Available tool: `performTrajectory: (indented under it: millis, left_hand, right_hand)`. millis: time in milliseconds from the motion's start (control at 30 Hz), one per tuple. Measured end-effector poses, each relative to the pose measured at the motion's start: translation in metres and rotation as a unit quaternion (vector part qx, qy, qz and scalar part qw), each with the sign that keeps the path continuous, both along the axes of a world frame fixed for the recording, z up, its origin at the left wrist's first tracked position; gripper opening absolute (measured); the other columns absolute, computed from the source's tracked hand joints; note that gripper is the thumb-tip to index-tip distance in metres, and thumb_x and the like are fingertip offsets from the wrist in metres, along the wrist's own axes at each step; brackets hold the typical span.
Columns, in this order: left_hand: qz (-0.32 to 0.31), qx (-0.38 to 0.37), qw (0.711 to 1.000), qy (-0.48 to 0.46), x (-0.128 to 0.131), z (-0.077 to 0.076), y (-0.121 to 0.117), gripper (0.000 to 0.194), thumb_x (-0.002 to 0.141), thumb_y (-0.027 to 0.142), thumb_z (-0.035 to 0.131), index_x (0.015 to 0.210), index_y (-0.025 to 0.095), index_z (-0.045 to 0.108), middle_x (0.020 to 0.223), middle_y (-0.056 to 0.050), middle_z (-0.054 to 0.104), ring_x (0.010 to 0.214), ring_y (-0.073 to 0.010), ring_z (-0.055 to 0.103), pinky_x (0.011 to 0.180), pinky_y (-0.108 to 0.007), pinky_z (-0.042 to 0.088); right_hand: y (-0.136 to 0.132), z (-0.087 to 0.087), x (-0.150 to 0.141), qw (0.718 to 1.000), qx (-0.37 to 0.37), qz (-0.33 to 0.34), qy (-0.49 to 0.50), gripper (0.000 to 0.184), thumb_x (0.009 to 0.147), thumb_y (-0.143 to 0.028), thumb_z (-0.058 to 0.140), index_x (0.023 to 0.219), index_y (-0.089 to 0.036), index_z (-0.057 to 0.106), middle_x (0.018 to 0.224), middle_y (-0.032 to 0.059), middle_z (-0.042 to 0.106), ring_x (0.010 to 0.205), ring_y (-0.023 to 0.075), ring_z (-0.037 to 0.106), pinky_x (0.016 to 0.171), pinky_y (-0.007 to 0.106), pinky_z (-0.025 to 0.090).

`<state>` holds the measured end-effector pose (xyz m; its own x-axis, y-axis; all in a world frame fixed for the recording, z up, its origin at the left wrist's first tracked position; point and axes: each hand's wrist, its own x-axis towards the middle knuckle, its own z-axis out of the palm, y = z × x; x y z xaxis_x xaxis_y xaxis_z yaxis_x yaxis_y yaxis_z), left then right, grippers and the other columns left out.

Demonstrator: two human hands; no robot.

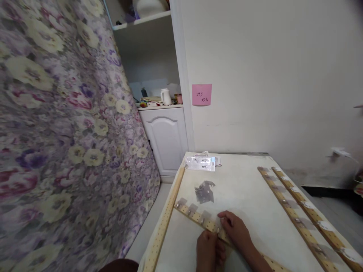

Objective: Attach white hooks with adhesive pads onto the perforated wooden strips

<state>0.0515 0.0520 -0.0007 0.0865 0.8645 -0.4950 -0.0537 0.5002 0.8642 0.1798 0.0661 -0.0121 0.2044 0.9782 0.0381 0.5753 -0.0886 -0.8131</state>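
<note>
A perforated wooden strip (195,215) with small metal clips lies slanted across the white table (249,189). My left hand (208,251) is closed in a pinch at the strip's near part, what it grips too small to make out. My right hand (236,228) rests on the same strip, fingers curled and pressed on it near a metal clip. A grey metal bracket (204,192) lies just beyond the strip.
Another perforated strip (166,223) runs along the table's left edge; two more (300,215) lie at the right. A clear packet of hardware (200,163) sits at the far edge. A floral mattress (56,132) leans at left; a white cabinet (166,139) and a pink note (201,94) lie behind.
</note>
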Motion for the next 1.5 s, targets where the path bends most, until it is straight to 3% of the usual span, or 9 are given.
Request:
performTrajectory:
  millis: [367, 500, 800, 1067, 1300, 1500]
  left_hand:
    - [-0.028, 0.017, 0.999, 0.03, -0.002, -0.015, 0.002, 0.025, 0.086, 0.037, 0.044, 0.067, 0.021, 0.042, 0.041, 0.004, 0.056, 0.026, -0.0082, 0.045, 0.028, -0.017, 0.023]
    - [-0.019, 0.006, 0.999, 0.044, 0.001, -0.019, 0.001, 0.023, 0.088, 0.029, 0.037, 0.067, 0.022, 0.041, 0.039, 0.005, 0.055, 0.024, -0.0085, 0.043, 0.027, -0.018, 0.022]
    - [-0.01, 0.013, 1.0, 0.02, 0.0, -0.005, -0.002, 0.023, 0.085, 0.032, 0.043, 0.065, 0.021, 0.043, 0.041, 0.004, 0.056, 0.025, -0.0079, 0.043, 0.027, -0.017, 0.022]
    - [-0.01, 0.026, 0.999, 0.031, 0.0, -0.008, -0.003, 0.024, 0.082, 0.037, 0.046, 0.065, 0.021, 0.045, 0.041, 0.003, 0.057, 0.027, -0.0083, 0.045, 0.028, -0.018, 0.023]
    - [-0.018, 0.03, 0.999, 0.031, 0.002, -0.001, -0.005, 0.022, 0.082, 0.032, 0.043, 0.064, 0.021, 0.044, 0.04, 0.003, 0.056, 0.027, -0.0083, 0.044, 0.029, -0.018, 0.023]
    - [-0.009, 0.028, 0.999, 0.041, 0.003, -0.005, -0.005, 0.021, 0.082, 0.031, 0.043, 0.064, 0.021, 0.044, 0.042, 0.002, 0.058, 0.027, -0.0089, 0.044, 0.029, -0.019, 0.022]
  right_hand:
    - [-0.001, -0.001, 0.001, 1.0, -0.006, 0.005, 0.02, 0.03, 0.078, -0.031, 0.041, 0.094, -0.025, 0.066, 0.095, 0.0016, 0.071, 0.088, 0.0194, 0.064, 0.08, 0.029, 0.045]
    - [-0.003, 0.001, 0.002, 1.0, -0.011, 0.012, 0.024, 0.03, 0.079, -0.032, 0.041, 0.094, -0.025, 0.066, 0.095, 0.0019, 0.071, 0.088, 0.0196, 0.064, 0.078, 0.029, 0.045]
    - [-0.003, 0.0, 0.001, 1.0, -0.009, -0.005, 0.009, 0.03, 0.079, -0.031, 0.041, 0.094, -0.025, 0.066, 0.097, 0.0016, 0.071, 0.091, 0.0198, 0.063, 0.081, 0.03, 0.045]
    - [-0.002, -0.004, 0.002, 1.0, -0.001, 0.005, -0.003, 0.03, 0.079, -0.032, 0.041, 0.093, -0.026, 0.066, 0.097, 0.0012, 0.071, 0.092, 0.0195, 0.064, 0.082, 0.029, 0.045]
    - [-0.003, -0.002, 0.002, 1.0, -0.005, 0.007, -0.004, 0.029, 0.08, -0.031, 0.041, 0.095, -0.025, 0.065, 0.097, 0.0014, 0.071, 0.09, 0.0188, 0.064, 0.081, 0.029, 0.045]
    - [-0.005, 0.0, 0.002, 1.0, 0.001, -0.004, 0.001, 0.028, 0.079, -0.029, 0.042, 0.094, -0.025, 0.066, 0.096, 0.0016, 0.071, 0.09, 0.0191, 0.063, 0.08, 0.029, 0.045]
